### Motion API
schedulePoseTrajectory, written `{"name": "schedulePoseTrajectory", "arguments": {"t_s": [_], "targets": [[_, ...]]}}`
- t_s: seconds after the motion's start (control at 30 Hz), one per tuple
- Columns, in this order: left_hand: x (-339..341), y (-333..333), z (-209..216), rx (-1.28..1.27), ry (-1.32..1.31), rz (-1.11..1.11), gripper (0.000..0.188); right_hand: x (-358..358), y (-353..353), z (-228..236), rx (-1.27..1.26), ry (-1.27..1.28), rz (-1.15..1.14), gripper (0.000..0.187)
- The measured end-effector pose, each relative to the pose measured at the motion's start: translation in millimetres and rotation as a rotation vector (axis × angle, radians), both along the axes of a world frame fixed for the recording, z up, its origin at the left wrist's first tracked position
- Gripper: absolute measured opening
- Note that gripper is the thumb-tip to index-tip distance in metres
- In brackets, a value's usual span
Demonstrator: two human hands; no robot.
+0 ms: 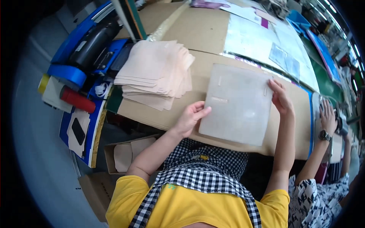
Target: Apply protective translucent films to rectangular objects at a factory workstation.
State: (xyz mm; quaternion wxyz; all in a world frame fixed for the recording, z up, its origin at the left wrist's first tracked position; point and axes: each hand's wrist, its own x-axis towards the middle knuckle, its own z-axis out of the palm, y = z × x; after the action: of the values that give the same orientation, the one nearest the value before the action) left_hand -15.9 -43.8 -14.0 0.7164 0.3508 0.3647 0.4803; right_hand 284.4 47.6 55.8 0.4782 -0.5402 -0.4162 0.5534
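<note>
Head view shows my left hand [190, 117] and right hand [280, 97], fingers loosely spread, pressing opposite edges of a pale translucent sheet [237, 104] lying flat on the cardboard-covered table [205, 30]. I judge uneven pressure could skew it toward the beige stack [156, 74] beyond.

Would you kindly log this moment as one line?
left hand: on pale square sheet left edge | right hand: on right edge | sheet flat on cardboard table

cardboard-covered table [197, 30], pale square template [235, 104], stack of beige pieces [156, 74]
</note>
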Motion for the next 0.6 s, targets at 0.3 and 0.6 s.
{"name": "schedulePoseTrajectory", "arguments": {"t_s": [0.3, 0.6], "targets": [[-33, 152, 67, 0.194, 0.202, 0.413, 0.020, -21, -22, -1, 0.013, 0.311, -0.010, 0.025], [-142, 141, 71, 0.763, 1.463, 0.665, 0.022, -23, -50, -20, 0.029, 0.314, 0.189, 0.029]]}}
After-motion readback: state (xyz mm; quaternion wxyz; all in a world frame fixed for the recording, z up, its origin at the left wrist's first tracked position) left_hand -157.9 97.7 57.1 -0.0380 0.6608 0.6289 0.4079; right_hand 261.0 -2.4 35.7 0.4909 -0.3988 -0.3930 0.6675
